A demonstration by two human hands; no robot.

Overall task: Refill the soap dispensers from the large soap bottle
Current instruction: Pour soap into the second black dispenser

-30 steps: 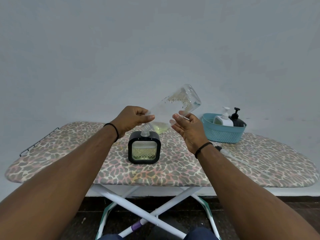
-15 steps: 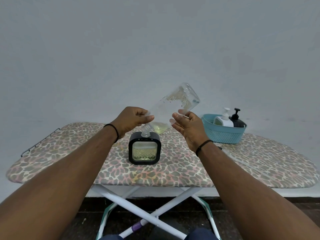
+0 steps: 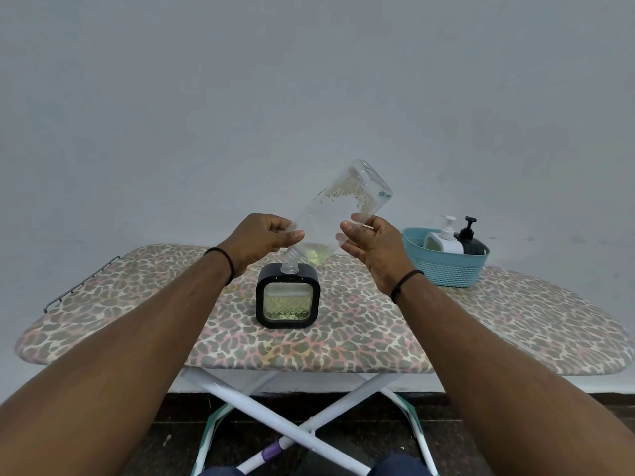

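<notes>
both hands, left hand (image 3: 264, 239) and right hand (image 3: 372, 242), have fingers closed around the large soap bottle (image 3: 338, 214). its long axis tilts, base up-right, neck down-left into the square dispenser (image 3: 288, 296).

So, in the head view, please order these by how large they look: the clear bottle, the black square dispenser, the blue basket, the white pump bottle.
1. clear bottle, nearest-looking, so unsure
2. blue basket and black square dispenser, about alike
3. white pump bottle, partly hidden in the basket

Both arms extended, left hand (image 3: 263, 240) and right hand (image 3: 372, 243) raised, fingers curled.
</notes>
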